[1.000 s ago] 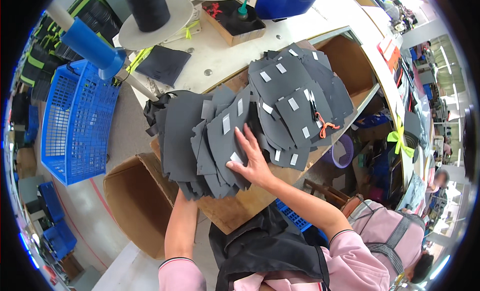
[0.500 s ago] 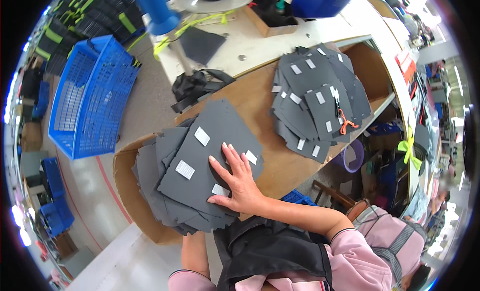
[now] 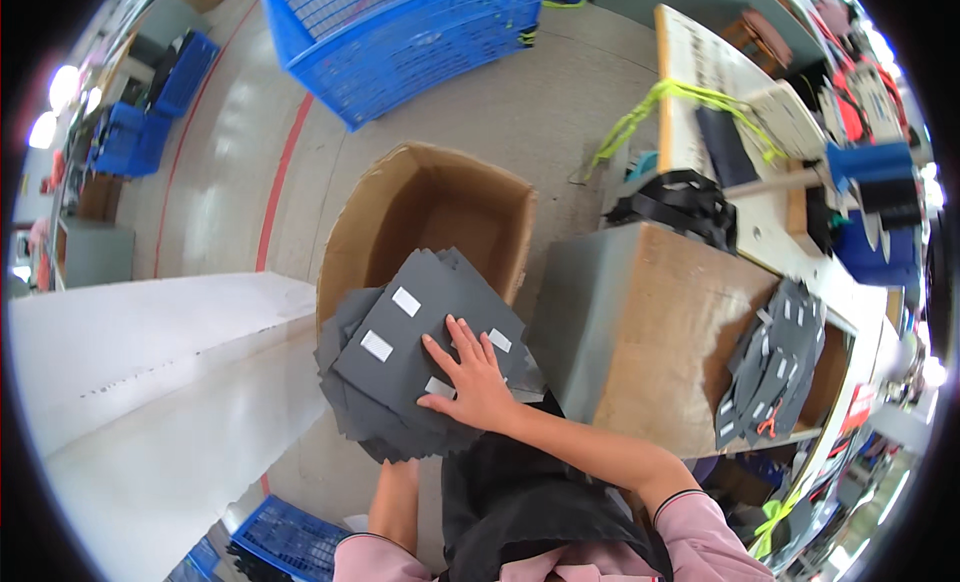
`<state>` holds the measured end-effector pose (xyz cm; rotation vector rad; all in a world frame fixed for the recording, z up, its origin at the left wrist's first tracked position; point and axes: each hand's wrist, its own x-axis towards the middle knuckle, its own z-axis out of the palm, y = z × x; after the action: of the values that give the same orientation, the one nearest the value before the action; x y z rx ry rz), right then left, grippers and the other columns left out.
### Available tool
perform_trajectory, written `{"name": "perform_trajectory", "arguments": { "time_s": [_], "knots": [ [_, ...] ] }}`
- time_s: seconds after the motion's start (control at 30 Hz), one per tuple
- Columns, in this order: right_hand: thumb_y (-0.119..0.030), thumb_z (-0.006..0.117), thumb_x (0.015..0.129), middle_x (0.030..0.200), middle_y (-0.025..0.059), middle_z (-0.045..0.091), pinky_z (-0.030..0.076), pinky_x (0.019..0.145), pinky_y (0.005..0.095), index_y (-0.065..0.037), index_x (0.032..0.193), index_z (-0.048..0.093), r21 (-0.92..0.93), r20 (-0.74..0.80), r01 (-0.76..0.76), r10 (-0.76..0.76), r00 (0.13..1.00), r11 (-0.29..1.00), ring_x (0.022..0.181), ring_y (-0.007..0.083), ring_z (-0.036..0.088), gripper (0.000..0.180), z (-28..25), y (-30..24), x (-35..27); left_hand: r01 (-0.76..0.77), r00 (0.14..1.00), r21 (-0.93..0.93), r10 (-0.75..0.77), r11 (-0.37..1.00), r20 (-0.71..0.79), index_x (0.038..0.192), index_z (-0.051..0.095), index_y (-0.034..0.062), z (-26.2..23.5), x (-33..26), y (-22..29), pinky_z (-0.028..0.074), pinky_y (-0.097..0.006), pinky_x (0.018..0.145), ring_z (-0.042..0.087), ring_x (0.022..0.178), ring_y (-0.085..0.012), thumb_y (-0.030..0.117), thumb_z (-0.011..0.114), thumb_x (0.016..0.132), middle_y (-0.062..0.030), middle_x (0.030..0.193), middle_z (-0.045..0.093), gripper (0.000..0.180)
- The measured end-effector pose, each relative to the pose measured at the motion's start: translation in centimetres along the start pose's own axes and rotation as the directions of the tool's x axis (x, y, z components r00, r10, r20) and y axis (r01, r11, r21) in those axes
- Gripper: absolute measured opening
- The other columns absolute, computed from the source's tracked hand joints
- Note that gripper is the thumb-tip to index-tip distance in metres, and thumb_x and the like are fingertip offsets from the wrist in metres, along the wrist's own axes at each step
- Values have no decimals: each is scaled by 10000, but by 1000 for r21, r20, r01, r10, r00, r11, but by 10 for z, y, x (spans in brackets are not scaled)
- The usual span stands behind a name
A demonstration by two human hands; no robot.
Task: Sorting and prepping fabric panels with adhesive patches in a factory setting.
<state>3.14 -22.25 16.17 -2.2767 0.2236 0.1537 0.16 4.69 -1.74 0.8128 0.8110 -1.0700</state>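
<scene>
A thick stack of dark grey flat sheets (image 3: pixel 415 332), with white rectangular labels on the top one, is held up in front of me. My right hand (image 3: pixel 475 387) lies flat on top, its fingers spread. My left hand is under the near edge and carries the stack from below; its fingers are hidden, and only the left wrist (image 3: pixel 402 474) shows. Just beyond the stack stands a brown cardboard box (image 3: pixel 455 167) with its top open. The stack overlaps the box's near part in view, and I cannot tell how high above it is.
A brown-topped table (image 3: pixel 680 332) stands to the right, bearing another pile of labelled grey sheets (image 3: pixel 775 357) with orange-handled scissors (image 3: pixel 769 419). Beyond the box is a blue plastic crate (image 3: pixel 430 52). A white surface (image 3: pixel 170 362) lies at left; another blue crate (image 3: pixel 290 537) sits lower left.
I have turned to the left with the stack, away from the table. The cardboard box now shows beyond the stack, and the table has shifted right in view. Both hands keep their places.
</scene>
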Motion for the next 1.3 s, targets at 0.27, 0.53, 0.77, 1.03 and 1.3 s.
{"name": "perform_trajectory", "arguments": {
  "time_s": [0.27,0.53,0.77,1.03,1.3],
  "knots": [
    [-585,591,765,1487,240,128,117,1085,541,-180,1431,294,13,161,-141,137,977,990,1377,397,134,833,70,77,95,49,996,-200,-62,979,-58,1219,522,123,-6,112,35,473,-445,830,593,964,-231,461,436,913,-62,1084,608,464],
    [-574,607,752,1487,241,121,106,1088,551,-179,1436,279,-160,266,-142,181,947,977,1378,397,128,855,107,148,166,111,989,-336,-139,935,-58,1216,525,132,16,271,46,468,-466,832,593,964,-238,477,432,909,-65,1077,609,472],
    [-462,656,763,1488,189,168,149,1088,559,-167,1418,304,-424,172,-77,164,971,902,1376,388,140,800,132,194,213,184,971,-398,-229,899,-67,1214,526,140,2,351,34,465,-481,833,593,964,-244,490,429,905,-67,1072,611,477],
    [-240,608,798,1066,171,571,449,834,425,-42,1186,510,262,383,-213,101,918,941,1008,347,548,446,132,91,127,-101,927,-11,90,995,-363,1330,402,110,14,242,59,467,-421,877,541,1088,-310,318,418,953,-145,1228,530,431],
    [-394,504,900,1134,107,603,429,931,368,-124,1199,581,345,624,-456,162,764,820,1073,292,559,410,-12,3,-122,-402,900,473,434,784,45,1249,477,49,225,65,136,477,-320,839,592,977,-207,195,580,881,-122,1119,597,409]
  ]
}}
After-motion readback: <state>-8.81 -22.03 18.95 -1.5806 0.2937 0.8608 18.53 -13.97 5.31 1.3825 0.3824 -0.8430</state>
